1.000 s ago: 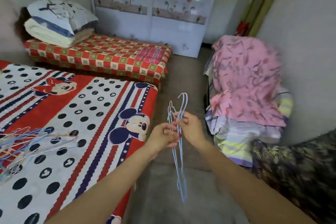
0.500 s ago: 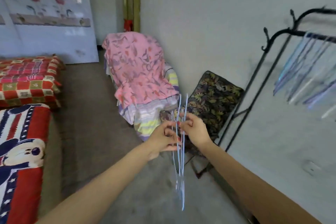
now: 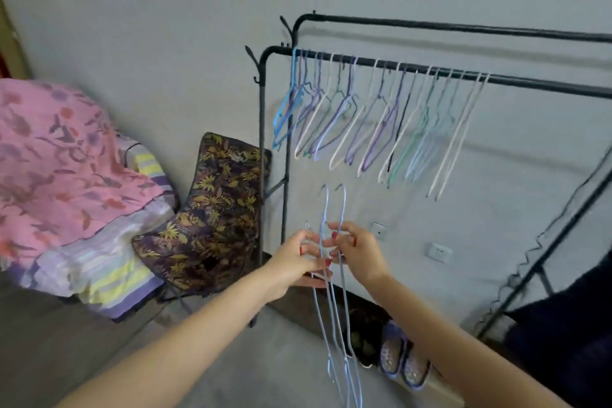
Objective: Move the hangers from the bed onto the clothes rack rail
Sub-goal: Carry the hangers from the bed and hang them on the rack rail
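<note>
Since half a second ago the head view has swung right: the bed has left the frame and the black metal clothes rack rail (image 3: 430,68), hung with pastel wire hangers (image 3: 381,122), now sits ahead. Both hands meet below it. The left hand (image 3: 294,263) and the right hand (image 3: 356,250) each pinch the necks of a small bunch of pale blue wire hangers (image 3: 334,308), hooks up, frames dangling toward the floor. As a judgement, the thin wires could tangle while being separated, or one could slip from the light pinch and drop near the purple slippers (image 3: 402,356).
</note>
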